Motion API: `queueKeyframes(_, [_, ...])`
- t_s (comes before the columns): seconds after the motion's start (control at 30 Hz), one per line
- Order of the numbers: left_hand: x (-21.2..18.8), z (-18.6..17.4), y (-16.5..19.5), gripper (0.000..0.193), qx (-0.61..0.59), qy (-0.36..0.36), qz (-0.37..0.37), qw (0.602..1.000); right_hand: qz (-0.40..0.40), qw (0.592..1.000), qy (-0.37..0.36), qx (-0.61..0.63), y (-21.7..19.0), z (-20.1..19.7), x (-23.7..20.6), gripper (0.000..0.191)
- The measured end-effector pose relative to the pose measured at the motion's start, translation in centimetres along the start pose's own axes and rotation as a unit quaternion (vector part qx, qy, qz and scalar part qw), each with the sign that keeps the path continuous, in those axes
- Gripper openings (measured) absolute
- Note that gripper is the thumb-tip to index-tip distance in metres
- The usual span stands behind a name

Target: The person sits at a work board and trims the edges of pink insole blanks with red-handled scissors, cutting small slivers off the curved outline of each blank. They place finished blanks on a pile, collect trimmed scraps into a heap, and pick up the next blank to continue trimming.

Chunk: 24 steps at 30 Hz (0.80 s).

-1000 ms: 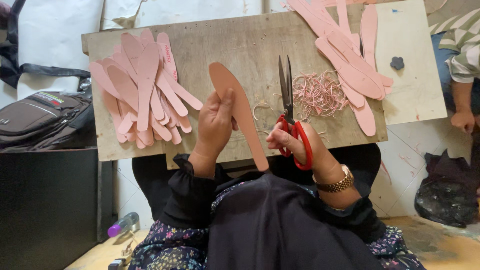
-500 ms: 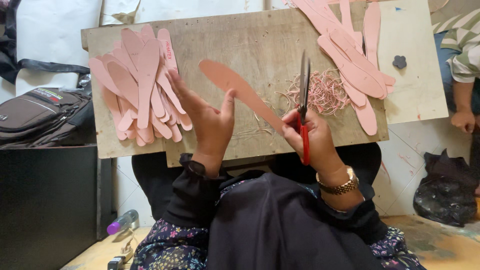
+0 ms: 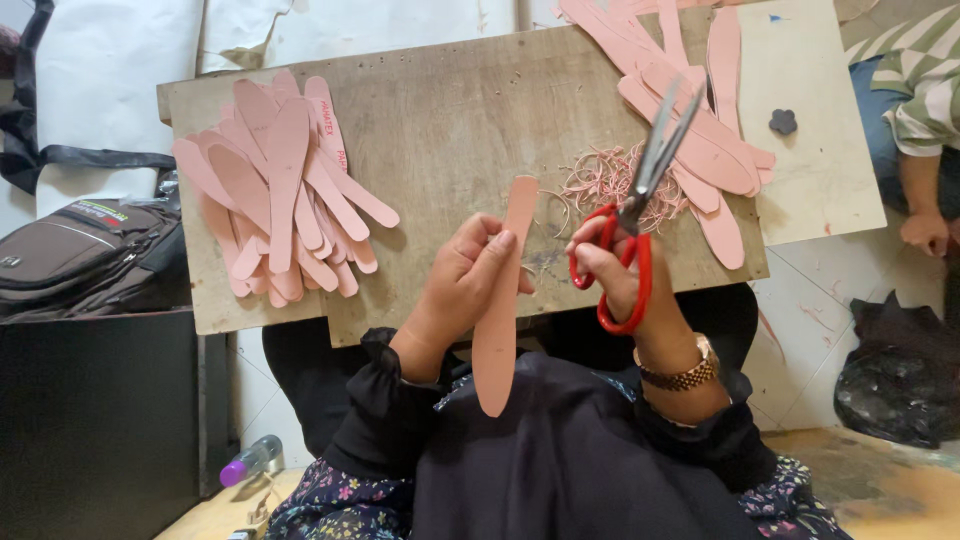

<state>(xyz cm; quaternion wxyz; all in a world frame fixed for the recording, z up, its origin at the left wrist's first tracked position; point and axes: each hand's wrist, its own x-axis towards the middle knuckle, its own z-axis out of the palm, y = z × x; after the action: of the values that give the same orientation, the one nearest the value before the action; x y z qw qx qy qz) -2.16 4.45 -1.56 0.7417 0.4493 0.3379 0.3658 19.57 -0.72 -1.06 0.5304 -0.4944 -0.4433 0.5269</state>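
My left hand (image 3: 462,283) grips a long pink sole-shaped strip (image 3: 502,300), held nearly upright over the near edge of a worn wooden board (image 3: 470,110). My right hand (image 3: 618,272) holds red-handled scissors (image 3: 640,205), blades slightly apart and pointing up and to the right, just right of the strip and apart from it. A heap of trimmed pink strips (image 3: 280,185) lies on the board's left. Another heap of pink strips (image 3: 690,110) lies at the upper right. Thin pink curled offcuts (image 3: 600,180) sit beside the scissor blades.
A dark backpack (image 3: 80,255) rests at the left. Another person's arm in a striped sleeve (image 3: 925,110) is at the right edge. A black bag (image 3: 895,375) lies on the floor at right, a small purple-capped bottle (image 3: 248,462) at lower left. A pale panel (image 3: 810,150) adjoins the board.
The pink strip has swung from a slant to nearly upright in my left hand. The scissors have tilted to the right and their blades have parted slightly.
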Motion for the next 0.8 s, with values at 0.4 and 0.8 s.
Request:
queueKeyframes(0.4, [-0.7, 1.3, -1.4, 0.015, 0.026, 0.035, 0.102, 0.994, 0.073, 0.987, -0.111, -0.087, 1.7, 2.6, -0.7, 0.014])
queueKeyframes(0.8, [0.4, -8.2, 1.6, 0.024, 0.016, 0.25, 0.169, 0.953, 0.115, 0.986, -0.103, -0.065, 3.8, 1.2, 0.0, 0.017])
